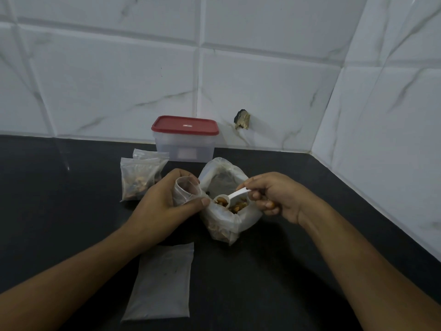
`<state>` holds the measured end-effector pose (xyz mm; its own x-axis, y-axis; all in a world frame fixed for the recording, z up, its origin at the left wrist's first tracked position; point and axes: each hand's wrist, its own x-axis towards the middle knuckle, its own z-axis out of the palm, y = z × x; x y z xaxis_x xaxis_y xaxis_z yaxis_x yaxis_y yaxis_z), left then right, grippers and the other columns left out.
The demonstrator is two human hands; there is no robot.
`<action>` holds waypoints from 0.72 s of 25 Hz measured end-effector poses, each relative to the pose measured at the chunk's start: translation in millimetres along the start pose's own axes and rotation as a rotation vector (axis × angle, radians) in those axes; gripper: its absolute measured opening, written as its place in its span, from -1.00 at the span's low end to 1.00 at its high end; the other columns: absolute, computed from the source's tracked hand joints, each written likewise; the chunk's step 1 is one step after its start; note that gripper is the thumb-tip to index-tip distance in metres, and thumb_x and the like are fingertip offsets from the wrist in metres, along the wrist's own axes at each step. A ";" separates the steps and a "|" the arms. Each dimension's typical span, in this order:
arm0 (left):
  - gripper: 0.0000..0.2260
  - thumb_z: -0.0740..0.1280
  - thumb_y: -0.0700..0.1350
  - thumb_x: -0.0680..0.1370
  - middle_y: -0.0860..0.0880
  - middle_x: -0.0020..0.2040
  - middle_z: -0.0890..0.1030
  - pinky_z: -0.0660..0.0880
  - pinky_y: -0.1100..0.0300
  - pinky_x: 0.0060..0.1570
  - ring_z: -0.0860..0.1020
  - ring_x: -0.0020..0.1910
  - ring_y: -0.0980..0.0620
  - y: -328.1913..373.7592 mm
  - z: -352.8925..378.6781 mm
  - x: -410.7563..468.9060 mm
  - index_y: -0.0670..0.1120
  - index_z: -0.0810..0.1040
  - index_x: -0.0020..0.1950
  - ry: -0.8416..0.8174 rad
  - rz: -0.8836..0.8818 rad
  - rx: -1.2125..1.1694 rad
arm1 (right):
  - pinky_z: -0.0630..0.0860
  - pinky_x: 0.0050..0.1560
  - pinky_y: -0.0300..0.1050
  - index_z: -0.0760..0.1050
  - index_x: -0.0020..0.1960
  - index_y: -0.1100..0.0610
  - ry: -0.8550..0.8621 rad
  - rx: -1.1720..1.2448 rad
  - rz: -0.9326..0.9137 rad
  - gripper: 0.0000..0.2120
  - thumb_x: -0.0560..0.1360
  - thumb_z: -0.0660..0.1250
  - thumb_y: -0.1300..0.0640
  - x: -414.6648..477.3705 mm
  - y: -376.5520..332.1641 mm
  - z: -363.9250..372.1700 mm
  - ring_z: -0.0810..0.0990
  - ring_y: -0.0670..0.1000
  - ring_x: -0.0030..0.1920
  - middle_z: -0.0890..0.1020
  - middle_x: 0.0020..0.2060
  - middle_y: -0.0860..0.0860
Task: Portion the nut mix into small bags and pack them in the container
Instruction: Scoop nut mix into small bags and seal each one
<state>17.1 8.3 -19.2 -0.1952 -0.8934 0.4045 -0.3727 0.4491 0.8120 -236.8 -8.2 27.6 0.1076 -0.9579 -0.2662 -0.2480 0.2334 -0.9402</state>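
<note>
My left hand grips a small clear bag with its mouth held open, just left of the big nut mix bag. My right hand pinches the handle of a white scoop whose bowl holds nuts and hovers over the big bag's open mouth, close to the small bag. Two filled small bags lie at the left behind my left hand. The clear container with a red lid stands closed at the back by the wall.
A flat stack of unfilled small bags lies on the black counter between my forearms. White tiled walls close the back and the right side, with a broken hole in the back wall.
</note>
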 end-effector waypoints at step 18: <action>-0.61 0.52 0.15 0.40 0.28 0.08 0.61 0.61 0.15 0.09 0.60 0.10 0.26 2.3 1.7 1.6 0.12 0.55 0.18 0.030 -0.024 -0.067 | 0.17 -0.64 -0.32 0.58 0.18 0.22 0.038 0.439 -0.056 -0.78 0.69 0.18 0.20 -4.1 -9.7 -0.1 0.23 -0.16 -0.57 0.43 -0.42 -0.04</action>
<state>14.4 7.9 -17.4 -0.1596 -0.9043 0.3959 -0.3154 0.4268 0.8476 -234.9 -6.5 37.9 0.0716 -0.9745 -0.2125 0.1905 0.2224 -0.9562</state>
